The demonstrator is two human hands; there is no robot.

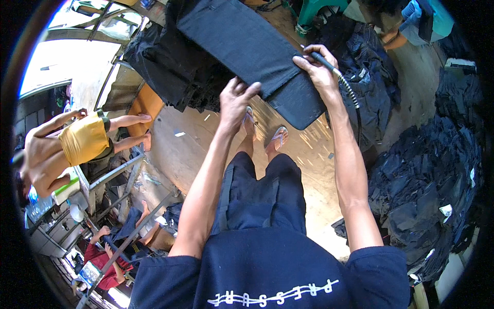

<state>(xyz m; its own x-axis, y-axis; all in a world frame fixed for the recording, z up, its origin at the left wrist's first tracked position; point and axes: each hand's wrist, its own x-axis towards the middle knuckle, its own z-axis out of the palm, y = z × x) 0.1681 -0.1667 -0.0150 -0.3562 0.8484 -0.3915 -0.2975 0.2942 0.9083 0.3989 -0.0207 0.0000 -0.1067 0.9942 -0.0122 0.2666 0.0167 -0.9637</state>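
You stand on a bare concrete floor [206, 149] among heaps of dark denim [427, 195]. Your left hand [235, 100] presses flat, fingers spread, on the near edge of the dark trouser leg [242, 41] stretched before you. Your right hand [320, 69] grips a pen-like tool [329, 66] on a flexible shaft at its end. Judging by this, you are abrading the fabric; keep it taut. No containers show clearly.

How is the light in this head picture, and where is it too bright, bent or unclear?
Head view: daylight burns out the upper left corner to white; the floor is evenly lit. The fisheye lens bends the dark denim panel and leaves black corners. The left hand and the right hand with its corded tool look sharp; the dark garment pile at right loses detail in shade.
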